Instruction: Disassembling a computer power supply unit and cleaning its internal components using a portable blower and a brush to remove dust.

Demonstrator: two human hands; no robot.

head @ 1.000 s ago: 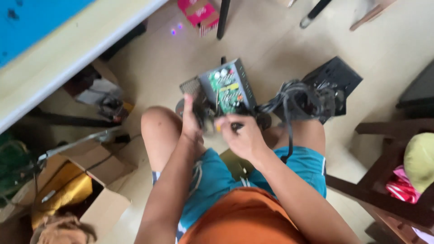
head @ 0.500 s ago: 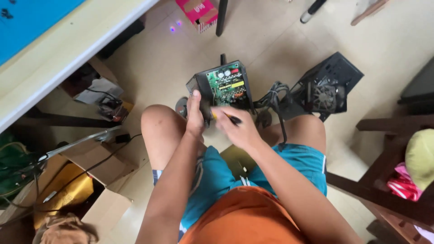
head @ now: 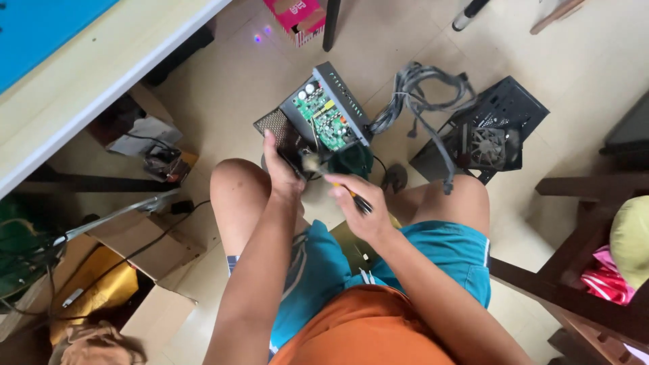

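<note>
Power-supply housing [head: 318,125], opened and showing its green circuit board [head: 323,120], sits at centre frame on the tiled floor [head: 230,88] just ahead of the person's knees. The left hand [head: 280,169] is closed around the near lower edge of the housing, its grip wrapped tight to keep the unit tilted up. The right hand [head: 358,206], just below and to the right, has its grip shut on a slim tool with an orange-and-dark handle [head: 355,197], probably a brush or driver; its blurred tip points toward the board. The step in hand looks like working over the exposed board, and the next move likely calls for a steady tool tip against the components while the left hand keeps the case from shifting. Right of the housing lies 1 grey cable bundle [head: 422,94], and beyond it a black fan cover [head: 487,132]. A counter [head: 101,61] crosses the upper left, cardboard boxes [head: 135,270] fill the lower left.
</note>
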